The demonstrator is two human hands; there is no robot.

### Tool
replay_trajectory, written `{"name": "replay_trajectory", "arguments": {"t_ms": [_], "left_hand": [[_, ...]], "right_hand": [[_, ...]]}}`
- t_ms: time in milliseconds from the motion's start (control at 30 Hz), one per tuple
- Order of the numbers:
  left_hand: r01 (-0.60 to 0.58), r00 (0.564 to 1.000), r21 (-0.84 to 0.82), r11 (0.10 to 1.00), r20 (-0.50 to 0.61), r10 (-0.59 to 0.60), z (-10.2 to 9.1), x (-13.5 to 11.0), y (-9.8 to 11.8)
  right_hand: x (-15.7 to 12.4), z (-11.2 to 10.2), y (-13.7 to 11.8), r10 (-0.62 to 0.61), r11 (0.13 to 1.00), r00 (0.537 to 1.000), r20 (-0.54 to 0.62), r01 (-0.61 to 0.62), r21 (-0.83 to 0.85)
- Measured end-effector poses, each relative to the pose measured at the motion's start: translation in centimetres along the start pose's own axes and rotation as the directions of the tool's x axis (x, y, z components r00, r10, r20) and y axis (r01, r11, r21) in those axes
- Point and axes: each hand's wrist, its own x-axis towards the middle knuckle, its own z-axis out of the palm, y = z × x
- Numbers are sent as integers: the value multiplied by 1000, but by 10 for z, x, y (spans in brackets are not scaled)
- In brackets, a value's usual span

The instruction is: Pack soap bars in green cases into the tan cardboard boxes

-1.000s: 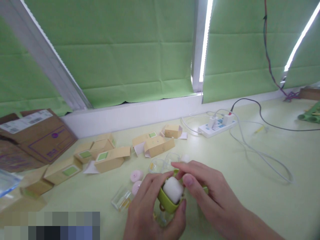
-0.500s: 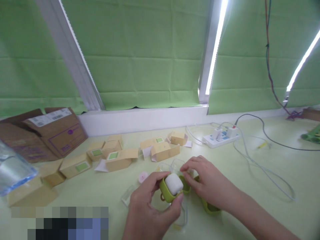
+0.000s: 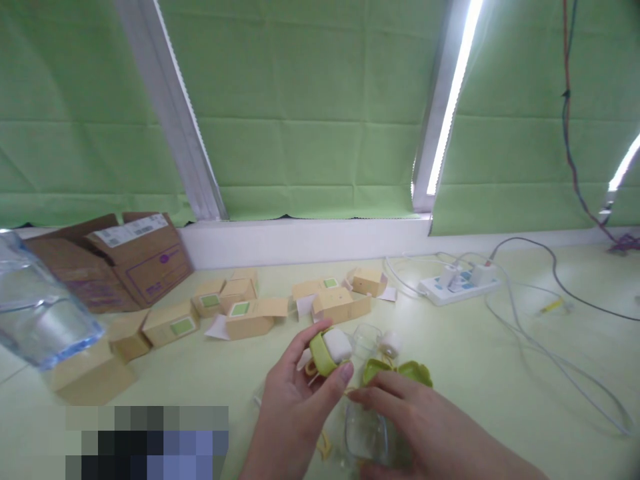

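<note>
My left hand [image 3: 303,393] is closed around a white earbud case [image 3: 337,345] seated in a yellow-green cover [image 3: 323,353], with a small brown ring at its lower left. My right hand [image 3: 413,417] is low over the table with thumb and forefinger spread; nothing is visibly gripped. Between and below these fingers lies a clear plastic case [image 3: 367,437]; whether they touch it I cannot tell. Just beyond the right hand are green cover pieces [image 3: 415,372]. A second clear case [image 3: 367,339] and a small white round item [image 3: 390,343] stand behind them.
Several small tan boxes [image 3: 255,318] are spread along the table. Farther left are a brown carton [image 3: 145,267] and a clear water container [image 3: 45,313]. A power strip [image 3: 457,287] with plugs and trailing cables [image 3: 555,360] occupies the right.
My right hand has come away from the held case and moved down toward the clear case. The left hand still holds the earbud case, turned slightly. The camera view has shifted left.
</note>
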Motion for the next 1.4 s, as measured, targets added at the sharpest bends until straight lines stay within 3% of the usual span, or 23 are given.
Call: {"name": "replay_trajectory", "arguments": {"t_ms": [200,267,400,533,767,1100,1233,1400], "left_hand": [[-44,994,0,999,104,44,-4,5,-6],[-61,991,14,998,124,59,-2,4,-6],[-20,993,-3,1000,119,21,1,1,-3],[20,976,61,998,217,-33,-4,3,-1],[-174,962,287,942,254,101,-8,4,2],[-126,975,295,947,211,64,-6,2,7],[-138,985,293,946,143,100,-5,1,7],[-206,971,283,937,180,159,-4,3,6]], "right_hand": [[-13,-20,8,-92,959,972,-217,146,244],[-16,-23,12,-59,915,967,-247,152,374],[-18,-26,18,80,820,978,-191,44,571],[-18,-32,20,84,754,987,-140,29,656],[-14,-34,23,-4,717,984,-179,128,685],[-11,-28,23,-23,581,980,-197,174,795],[-12,-28,27,21,583,980,-198,149,799],[-13,-31,28,62,600,976,-209,130,790]]}}
